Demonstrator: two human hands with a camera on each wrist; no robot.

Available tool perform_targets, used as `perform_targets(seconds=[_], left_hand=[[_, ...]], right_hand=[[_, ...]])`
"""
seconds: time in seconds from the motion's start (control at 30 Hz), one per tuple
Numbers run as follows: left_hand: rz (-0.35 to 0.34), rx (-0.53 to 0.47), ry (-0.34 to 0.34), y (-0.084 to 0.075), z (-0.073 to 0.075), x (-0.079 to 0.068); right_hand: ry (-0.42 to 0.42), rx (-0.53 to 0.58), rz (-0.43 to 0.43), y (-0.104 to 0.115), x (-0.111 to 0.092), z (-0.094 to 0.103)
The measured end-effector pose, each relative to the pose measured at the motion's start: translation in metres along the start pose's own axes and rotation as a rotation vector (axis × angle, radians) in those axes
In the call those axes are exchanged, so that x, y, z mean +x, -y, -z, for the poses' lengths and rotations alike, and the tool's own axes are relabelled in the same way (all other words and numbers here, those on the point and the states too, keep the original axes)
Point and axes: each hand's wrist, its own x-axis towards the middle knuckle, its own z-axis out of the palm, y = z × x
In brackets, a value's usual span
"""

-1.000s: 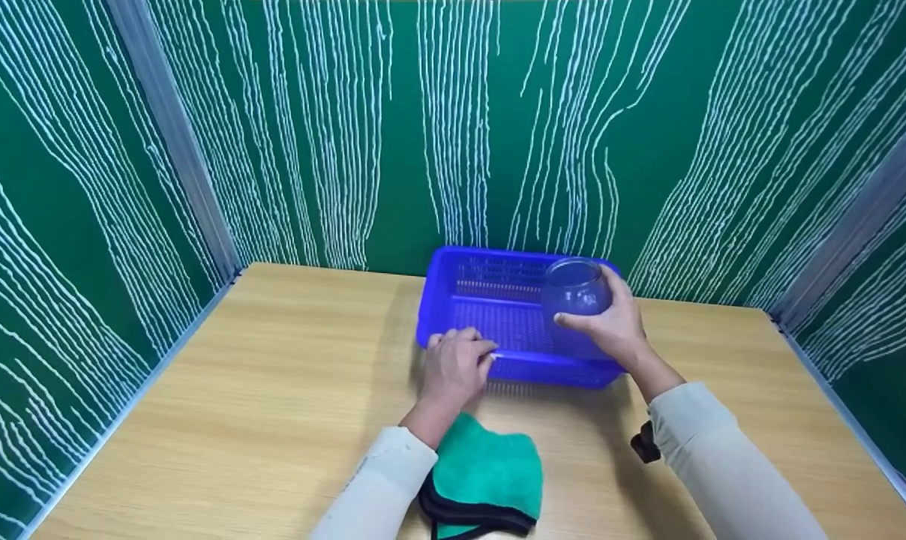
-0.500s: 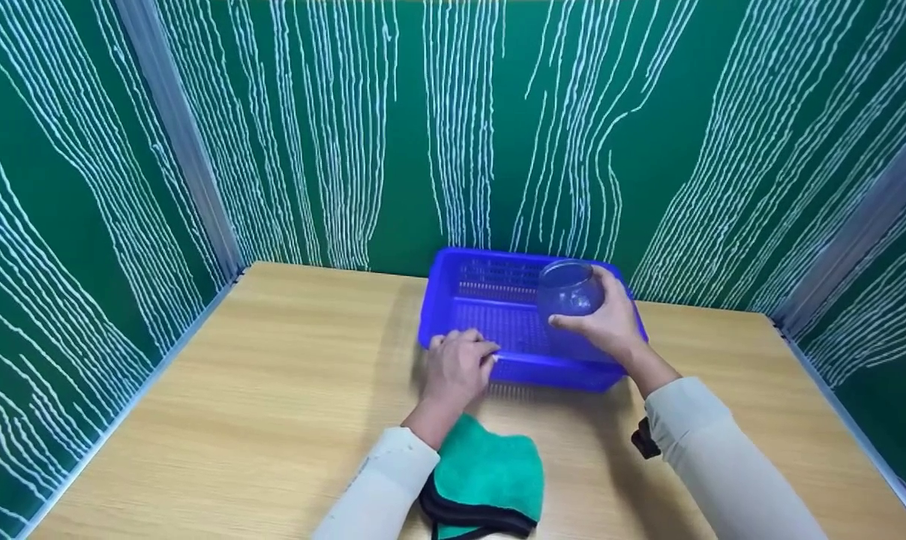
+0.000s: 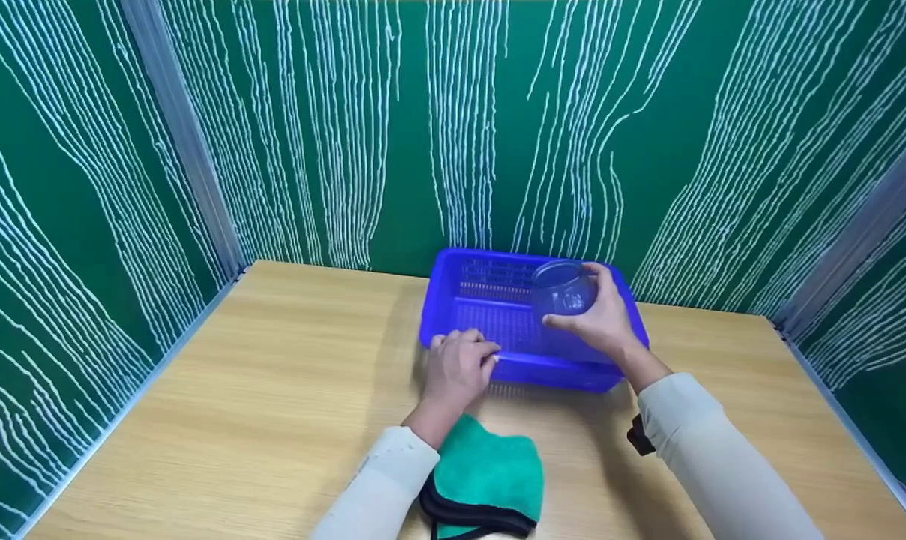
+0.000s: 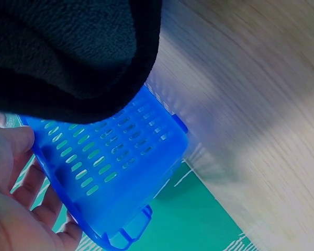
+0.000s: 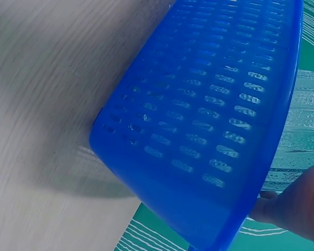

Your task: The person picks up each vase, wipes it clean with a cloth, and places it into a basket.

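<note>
A blue plastic basket [image 3: 524, 256] with slotted walls stands on the table near the back wall. My left hand [image 3: 457, 367] grips its front rim toward the left corner; in the left wrist view the thumb [image 4: 21, 138] lies against the rim and the other fingers curl past it. A clear, round-bodied glass jar [image 3: 562, 300] is over the right half of the basket, its mouth facing up. My right hand [image 3: 603, 319] holds it from the right side, thumb in front. Whether the jar touches the basket floor is hidden. Ridged glass [image 5: 303, 133] shows above the rim in the right wrist view.
A folded green cloth [image 3: 490, 472] with black edging lies in front of the basket, beside my left forearm. A small dark object [image 3: 639, 436] shows under the right cuff. A green wall [image 3: 408, 150] with white wavy lines rises behind the table [image 3: 273, 390].
My right hand and the glass jar have shifted slightly left within the basket. The left hand keeps its grip on the rim, and the cloth stays where it was.
</note>
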Motion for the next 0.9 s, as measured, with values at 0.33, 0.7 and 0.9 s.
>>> perform_targets(seconds=[0.33, 0.7, 0.9], left_hand=[[0.014, -0.001, 0.028, 0.000, 0.000, 0.000], [-0.004, 0.032, 0.033, 0.001, -0.002, 0.002], [-0.006, 0.025, 0.019, 0.003, -0.003, 0.001]], right_hand=[[0.028, -0.051, 0.055, 0.001, 0.004, -0.007], [0.069, -0.117, 0.099, 0.009, 0.008, -0.019], [0.113, -0.206, 0.082, 0.013, 0.009, -0.028]])
